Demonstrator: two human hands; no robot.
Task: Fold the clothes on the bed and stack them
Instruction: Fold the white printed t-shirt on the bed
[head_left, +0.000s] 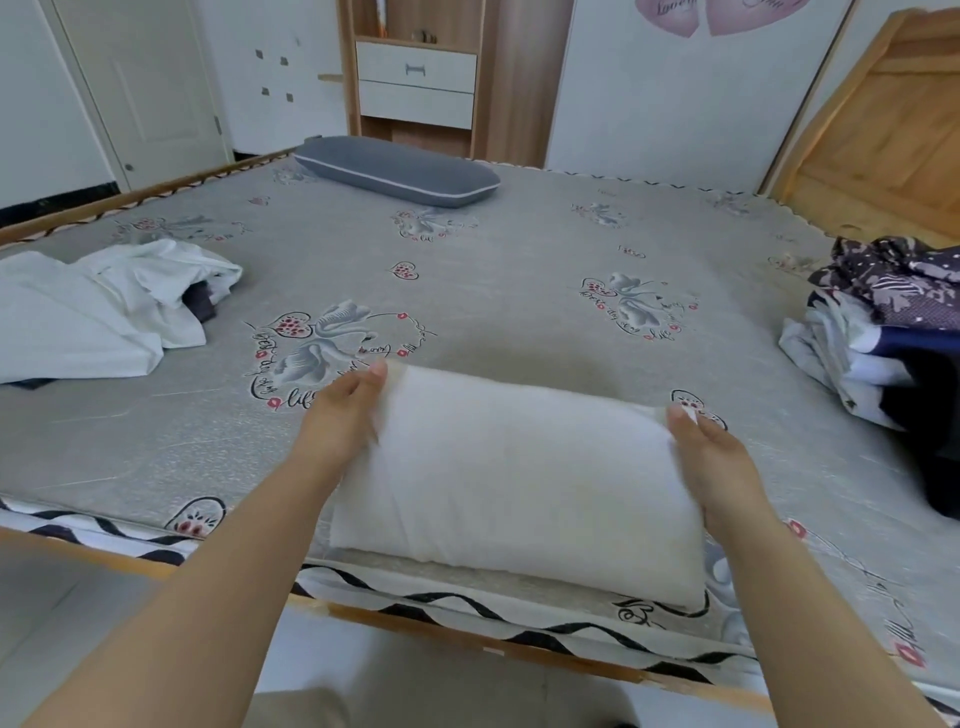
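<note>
Clothes remain only partly dealt with, judging from how the bed lies. Left of frame: a crumpled heap of white fabric garments (98, 306) on the grey printed mattress cover (519, 291), loose and unfolded, with a dark item poking out from under its right edge. I take this as the backlog.

Lower centre: a cream-white folded cloth, a flat rectangle (511, 478), lies near the front edge of the bed. Left hand (340, 415) is at its left end, fingers fairly straight, fingertips at the far left corner; whether it pinches the edge I cannot tell. Right hand (719, 462) lies against the right end, fingers extended along the edge, looks like pressing or squaring up. Fold on this piece appears essentially complete.

Upper centre: a grey bolster pillow with white piping (397, 171) at the far side of the bed, not part of the job.

Right edge of frame: a pile of dark floral, navy and white garments (893, 322), layered, roughly stacked but untidy; folded or not, unclear.

Estimate: one item finished in hand, white heap left, stacking of this piece not yet done.
</note>
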